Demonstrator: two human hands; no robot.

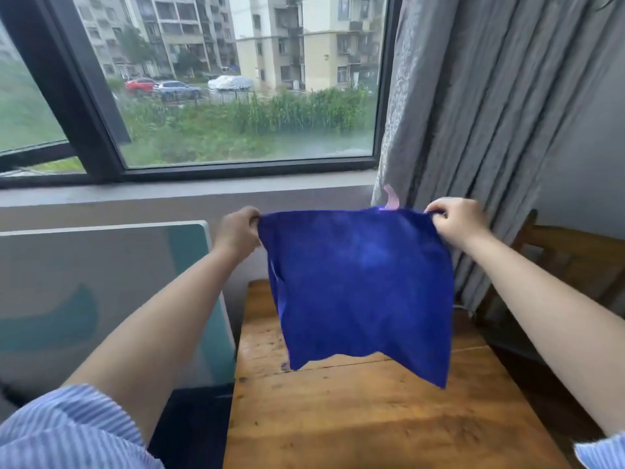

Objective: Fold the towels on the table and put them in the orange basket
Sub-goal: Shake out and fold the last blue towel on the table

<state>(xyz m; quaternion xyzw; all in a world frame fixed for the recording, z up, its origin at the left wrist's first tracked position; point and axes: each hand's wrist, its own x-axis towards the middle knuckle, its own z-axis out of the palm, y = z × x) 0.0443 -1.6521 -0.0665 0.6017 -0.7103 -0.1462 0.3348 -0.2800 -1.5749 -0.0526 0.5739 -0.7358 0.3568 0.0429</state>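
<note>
The left hand (236, 231) and right hand (455, 220) each pinch a top corner of the deep blue square cloth towel (358, 286), holding it spread and hanging in the air above the worn wooden table (355, 418), before the grey curtain (473, 113).

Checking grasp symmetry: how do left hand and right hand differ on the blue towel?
The left hand sits slightly lower in the head view; the right hand is slightly higher. The left hand looks shaded, while the right hand is brightly lit near the grey curtain. Shared: each grips a top corner of the blue towel, which hangs spread out above the wooden table.
</note>
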